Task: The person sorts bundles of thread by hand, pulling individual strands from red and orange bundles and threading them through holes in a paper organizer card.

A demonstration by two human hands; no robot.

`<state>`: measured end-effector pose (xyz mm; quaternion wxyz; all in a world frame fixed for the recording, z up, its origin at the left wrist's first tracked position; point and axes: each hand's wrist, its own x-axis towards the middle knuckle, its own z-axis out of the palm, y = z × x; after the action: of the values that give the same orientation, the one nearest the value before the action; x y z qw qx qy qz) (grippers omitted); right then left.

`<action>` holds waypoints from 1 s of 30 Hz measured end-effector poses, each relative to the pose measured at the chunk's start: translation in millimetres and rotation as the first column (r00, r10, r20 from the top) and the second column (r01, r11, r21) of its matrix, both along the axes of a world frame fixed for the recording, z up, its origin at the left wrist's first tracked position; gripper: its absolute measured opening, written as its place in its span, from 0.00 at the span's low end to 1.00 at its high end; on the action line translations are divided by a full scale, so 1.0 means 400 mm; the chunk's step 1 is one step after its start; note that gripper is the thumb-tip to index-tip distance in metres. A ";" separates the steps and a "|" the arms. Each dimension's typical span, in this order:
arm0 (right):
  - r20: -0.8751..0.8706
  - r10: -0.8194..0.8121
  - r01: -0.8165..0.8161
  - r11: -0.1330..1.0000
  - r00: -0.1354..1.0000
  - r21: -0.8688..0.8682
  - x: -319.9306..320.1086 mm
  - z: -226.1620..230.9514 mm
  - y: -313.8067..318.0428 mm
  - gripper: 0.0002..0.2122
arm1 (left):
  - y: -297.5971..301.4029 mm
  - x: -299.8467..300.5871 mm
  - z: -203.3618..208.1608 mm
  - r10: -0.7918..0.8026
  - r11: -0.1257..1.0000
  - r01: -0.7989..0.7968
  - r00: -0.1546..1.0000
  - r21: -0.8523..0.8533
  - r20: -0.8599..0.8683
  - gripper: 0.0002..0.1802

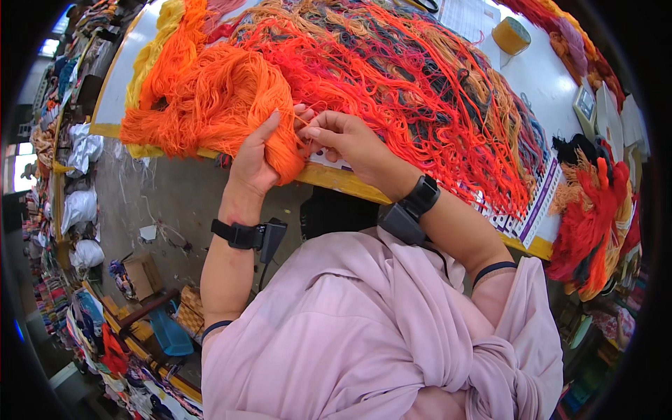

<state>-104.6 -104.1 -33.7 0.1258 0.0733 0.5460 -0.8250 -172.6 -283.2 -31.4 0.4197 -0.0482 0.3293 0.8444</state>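
Note:
A big hank of bright orange yarn (210,91) lies on the table's near left part, its loose end bulging over the front edge. My left hand (253,159) is wrapped round that end, thumb up along the strands. Close to its fingertips, my right hand (357,145) has thumb and forefinger pinched together on a thin orange strand of the hank. Right beside the hank spreads a wide tangled heap of red, tan, dark grey and blue yarn (413,91). A yellow hank (155,59) lies partly beneath the orange one.
Yellow trim (334,180) runs along the table's front edge. A yellowish roll (511,35) stands at the back, a small scale-like device (585,108) at the right. Red and black hanks (595,217) hang off the right corner. Packed shelves (63,161) line the left, near a blue plastic item (170,333).

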 end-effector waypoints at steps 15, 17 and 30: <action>-0.090 0.051 -0.048 0.998 0.995 0.040 0.016 -0.016 0.004 0.07 | 0.002 0.012 0.023 0.034 0.999 -0.034 0.999 -0.013 -0.016 0.26; -0.084 0.059 -0.056 0.998 0.995 0.029 0.018 -0.025 0.010 0.07 | 0.011 0.016 0.021 0.056 0.996 -0.060 0.997 -0.070 -0.046 0.25; -0.074 0.012 -0.012 1.000 0.997 0.001 0.028 -0.024 0.002 0.07 | 0.023 0.031 0.020 0.015 0.979 -0.061 0.973 -0.192 -0.229 0.30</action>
<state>-93.3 -103.1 -43.3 0.1103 0.0393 0.5509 -0.8263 -160.1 -274.1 -23.2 0.3561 0.0006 0.4565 0.8154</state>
